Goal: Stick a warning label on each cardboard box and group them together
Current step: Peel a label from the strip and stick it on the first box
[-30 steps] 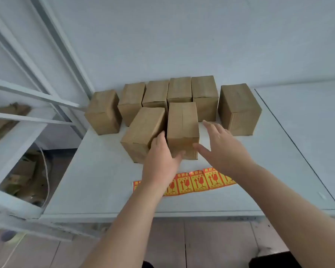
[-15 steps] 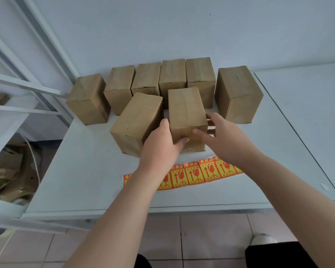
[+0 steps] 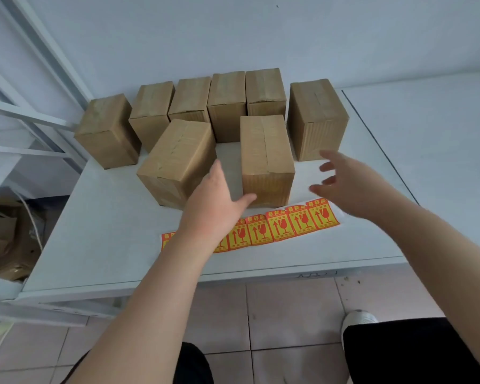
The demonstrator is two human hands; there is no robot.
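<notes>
Nearest to me, my two bare forearms reached out over the front edge of the pale grey flat-topped table [image 3: 100,234]. Just past that edge lay the strip of yellow-and-red rectangular warning labels [image 3: 283,227], flat on the tabletop, its left part hidden under my left wrist. My left hand [image 3: 214,206] was released, fingers extended and slotted into the gap between the two front boxes, the thumb tip touching the lower near corner of the upright brown cardboard box at front centre [image 3: 266,159]; it gripped nothing. My right hand [image 3: 344,187] hung free to the right of that box, fingers spread and slightly blurred, apart from the cardboard and holding nothing. Left of my left hand stood the brown cardboard box turned at an angle [image 3: 175,159], close to the hand, though I could not tell if they touched. Beyond these two, a back row of six brown taped cardboard boxes [image 3: 227,106] ran along the plain white wall [image 3: 261,31], the middle four packed side by side, the leftmost and rightmost standing a little apart. No label showed on any visible box face.
</notes>
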